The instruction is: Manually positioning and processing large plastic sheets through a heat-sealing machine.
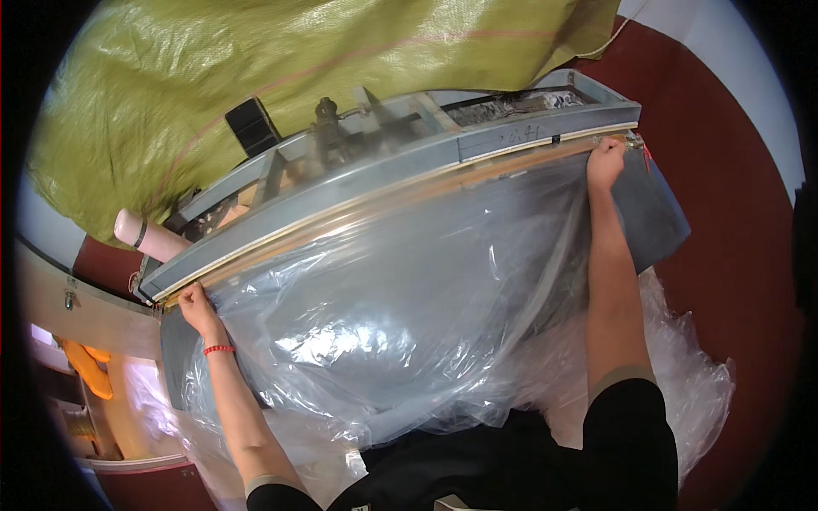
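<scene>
A big clear plastic sheet [366,281] spreads over a dark grey board and drapes down toward my body in shiny folds. At the near side of a long grey metal frame [358,183], its far edge runs along a thin wooden strip [375,217]. My left hand [198,308], a red bead bracelet at its wrist, is closed on the sheet's left corner by the strip's left end. Far to the right, my right hand [607,162] is closed in a fist on the sheet near the strip's other end. The fingertips of both hands are partly hidden.
A pink bottle [153,236] lies by the frame's left end, and a dark phone-like object [252,126] rests against its back. Behind hangs a yellow-green tarp [324,51]. An open cabinet [106,341] with an orange item stands at left; dark red floor [733,221] lies right.
</scene>
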The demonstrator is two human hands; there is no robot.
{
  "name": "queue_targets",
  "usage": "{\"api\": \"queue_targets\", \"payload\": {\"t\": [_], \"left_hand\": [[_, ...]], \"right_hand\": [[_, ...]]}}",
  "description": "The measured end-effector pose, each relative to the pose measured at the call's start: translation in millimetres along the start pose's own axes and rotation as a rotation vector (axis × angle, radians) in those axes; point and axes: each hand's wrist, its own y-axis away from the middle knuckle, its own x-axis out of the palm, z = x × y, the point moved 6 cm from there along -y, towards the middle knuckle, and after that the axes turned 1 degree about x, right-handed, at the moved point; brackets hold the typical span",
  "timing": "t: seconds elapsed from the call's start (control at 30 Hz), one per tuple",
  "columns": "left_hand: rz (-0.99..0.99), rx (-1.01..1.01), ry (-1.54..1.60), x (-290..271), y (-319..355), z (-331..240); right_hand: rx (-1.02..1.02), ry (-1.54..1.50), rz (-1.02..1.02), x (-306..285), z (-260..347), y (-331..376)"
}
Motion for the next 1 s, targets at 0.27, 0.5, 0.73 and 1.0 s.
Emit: {"api": "queue_targets", "payload": {"t": [0.27,0.5,0.73,1.0], "left_hand": [[-0.120,-0.131,0.082,-14,6,-5],[0.127,-0.112,-0.030,-10,16,-25],[0.240,0.149,0.152,-70,69,-152],[-0.178,0.389,-0.083,-140,95,-174]], "right_hand": [[0.085,0.032,-0.046,-4,4,-2],[0.203,-0.114,0.070,7,-24,-14],[-0.547,-0.358,0.441,-46,199,115],[-0.283,-0.527,1.758,-38,257,296]]}}
